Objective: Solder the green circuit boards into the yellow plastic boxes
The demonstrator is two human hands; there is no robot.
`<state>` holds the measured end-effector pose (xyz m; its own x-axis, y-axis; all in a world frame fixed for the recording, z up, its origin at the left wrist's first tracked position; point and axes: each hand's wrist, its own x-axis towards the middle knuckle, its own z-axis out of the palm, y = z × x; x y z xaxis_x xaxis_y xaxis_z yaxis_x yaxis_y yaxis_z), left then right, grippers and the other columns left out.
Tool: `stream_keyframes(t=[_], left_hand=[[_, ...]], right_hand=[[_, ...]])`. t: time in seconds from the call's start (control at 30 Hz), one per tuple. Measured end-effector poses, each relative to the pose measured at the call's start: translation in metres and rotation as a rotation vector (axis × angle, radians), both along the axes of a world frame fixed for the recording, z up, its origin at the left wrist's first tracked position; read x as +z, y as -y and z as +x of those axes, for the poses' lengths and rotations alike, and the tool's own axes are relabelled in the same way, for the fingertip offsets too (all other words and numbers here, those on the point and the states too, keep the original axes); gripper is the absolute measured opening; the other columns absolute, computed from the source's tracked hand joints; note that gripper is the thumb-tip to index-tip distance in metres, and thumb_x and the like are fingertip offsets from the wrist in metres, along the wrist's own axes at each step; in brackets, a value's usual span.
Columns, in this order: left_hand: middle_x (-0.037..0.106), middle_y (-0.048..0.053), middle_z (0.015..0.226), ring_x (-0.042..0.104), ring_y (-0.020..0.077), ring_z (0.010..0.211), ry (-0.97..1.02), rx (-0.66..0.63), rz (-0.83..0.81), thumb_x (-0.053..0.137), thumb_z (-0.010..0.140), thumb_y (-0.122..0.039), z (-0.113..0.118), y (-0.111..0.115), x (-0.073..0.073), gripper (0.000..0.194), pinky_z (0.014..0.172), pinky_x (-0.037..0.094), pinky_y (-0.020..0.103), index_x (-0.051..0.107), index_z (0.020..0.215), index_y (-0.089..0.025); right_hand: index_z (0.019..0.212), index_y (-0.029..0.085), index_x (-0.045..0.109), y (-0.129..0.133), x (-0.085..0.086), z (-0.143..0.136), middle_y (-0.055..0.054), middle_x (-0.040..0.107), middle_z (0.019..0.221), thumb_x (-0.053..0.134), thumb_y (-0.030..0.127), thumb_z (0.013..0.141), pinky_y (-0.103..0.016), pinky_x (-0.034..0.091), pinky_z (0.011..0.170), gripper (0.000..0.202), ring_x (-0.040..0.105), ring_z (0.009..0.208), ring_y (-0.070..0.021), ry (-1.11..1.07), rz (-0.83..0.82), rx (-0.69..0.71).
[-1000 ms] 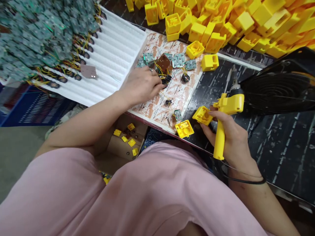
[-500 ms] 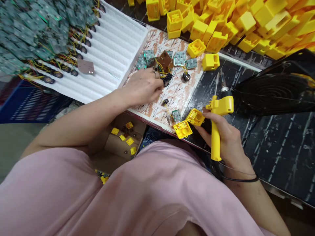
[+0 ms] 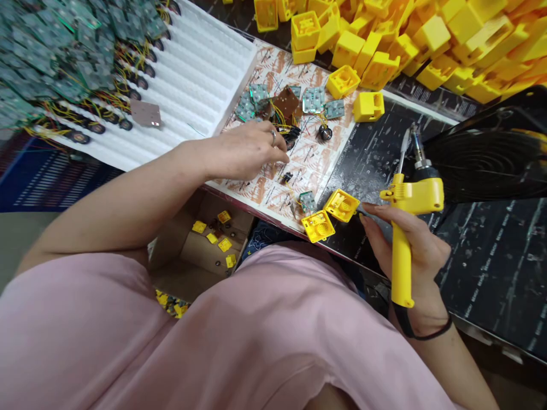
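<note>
Right hand (image 3: 423,245), right of centre: fingers wrapped on a yellow plastic pistol-shaped soldering gun (image 3: 414,196), handle slanting down across the palm, metal tip pointing to the top of the frame. Thumb and forefinger extended left, a narrow gap between their tips, just beside the right corner of an open square yellow plastic housing (image 3: 342,206); contact there cannot be told. That housing lies on the black tabletop (image 3: 482,273), lower centre-right, hollow side up. Just to its lower left, near the table edge, a second open yellow housing (image 3: 318,226); a small grey-green circuit board (image 3: 307,200) close above it.

Left hand (image 3: 252,149), centre of frame: palm down, fingers loosely bent and close together, over an orange-and-white patterned board (image 3: 307,165). Fingertips near a bunch of black wired parts (image 3: 292,134); cannot tell whether anything is pinched. Brown square circuit board (image 3: 287,105) and yellow wires beyond the hand; black round wired part (image 3: 325,132) to the right of the bunch.

Upper left: heap of grey-green circuit boards (image 3: 64,62) on white ridged foam (image 3: 200,74). Upper right: heap of yellow plastic housings (image 3: 431,40).
</note>
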<state>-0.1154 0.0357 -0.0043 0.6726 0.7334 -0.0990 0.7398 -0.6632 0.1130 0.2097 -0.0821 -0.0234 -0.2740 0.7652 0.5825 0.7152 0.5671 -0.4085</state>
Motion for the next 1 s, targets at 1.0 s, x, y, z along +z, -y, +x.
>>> stream_keyframes(t=[1.0], left_hand=[[0.077,0.004,0.097,0.071,0.0179,0.095,0.559,0.393,-0.223,0.054,0.085,-0.039,0.001,0.039,0.012,0.028,0.090,0.054,0.031,0.071,0.088,-0.017]], right_hand=[[0.133,0.029,0.054,-0.007,-0.020,-0.009,-0.007,0.072,0.124,0.075,0.029,0.087,-0.040,0.061,0.092,0.051,0.073,0.108,-0.0252,0.064,-0.190,0.088]])
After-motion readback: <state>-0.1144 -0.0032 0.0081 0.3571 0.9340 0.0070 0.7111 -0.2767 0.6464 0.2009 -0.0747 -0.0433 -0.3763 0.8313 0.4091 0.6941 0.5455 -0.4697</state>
